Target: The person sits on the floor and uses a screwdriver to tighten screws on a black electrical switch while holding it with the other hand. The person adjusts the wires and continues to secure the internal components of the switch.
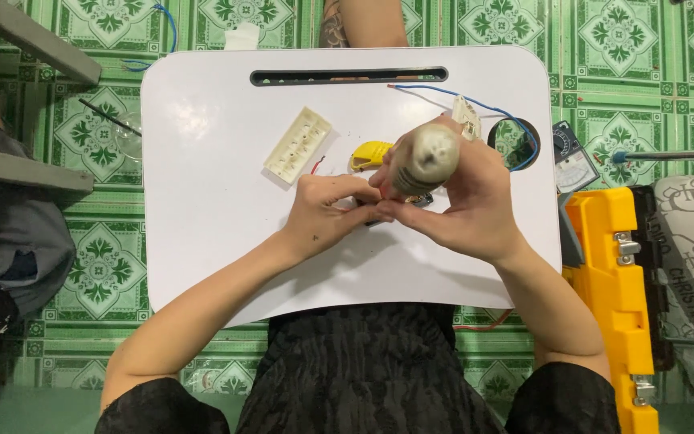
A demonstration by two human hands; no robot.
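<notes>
My right hand grips an upright bulb near the middle of the white lap desk. My left hand pinches at its base, fingertips touching. I judge that a steady bulb and small finger moves work best here.

- A white lap table with rounded corners sits over a floor of green patterned tiles.
- A long narrow slot runs near the table's far edge; a round cup hole sits at its right side.
- A cream rectangular plastic part, ribbed inside, lies tilted near the table's middle.
- A small yellow piece lies just right of it.
- A blue wire curves across the table's far right part toward the cup hole.
- On the floor, just right of the table, stands a yellow tool case, with a meter with a dial beyond it.
</notes>
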